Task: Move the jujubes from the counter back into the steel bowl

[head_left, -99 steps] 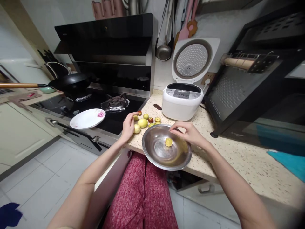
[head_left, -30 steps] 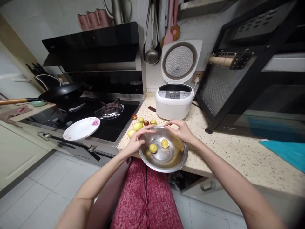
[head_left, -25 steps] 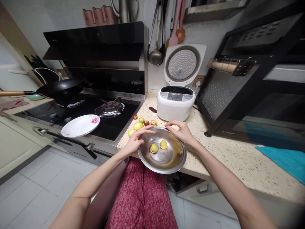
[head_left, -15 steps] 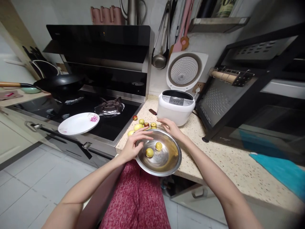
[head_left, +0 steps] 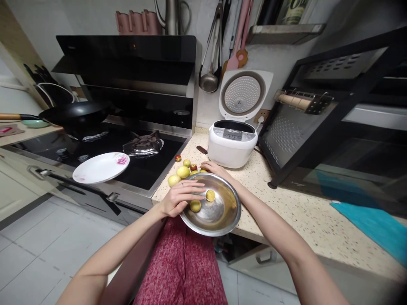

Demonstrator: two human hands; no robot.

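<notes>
A steel bowl [head_left: 233, 212] hangs partly over the counter's front edge and holds two small yellow-green fruits [head_left: 210, 195]. My left hand [head_left: 176, 198] lies on the bowl's left rim with its fingers stretched flat over the inside, close to the fruit [head_left: 195, 206]. My right hand [head_left: 215, 169] reaches behind the bowl's far rim, fingers curled down onto the loose fruits there; whatever is under them is hidden. More green, yellow and red fruits [head_left: 183, 171] lie on the speckled counter [head_left: 286, 199] just left of that hand.
An open white rice cooker [head_left: 232, 144] stands behind the fruits. Left is a black hob [head_left: 149, 165] with a white flowered plate [head_left: 100, 167] and a wok [head_left: 74, 114]. A black rack [head_left: 318, 127] fills the right, a teal cloth [head_left: 375, 222] beyond it.
A second fruit has landed in the bowl. My left hand settled on the bowl's left rim. My right hand slid from the far rim leftwards onto the loose fruits.
</notes>
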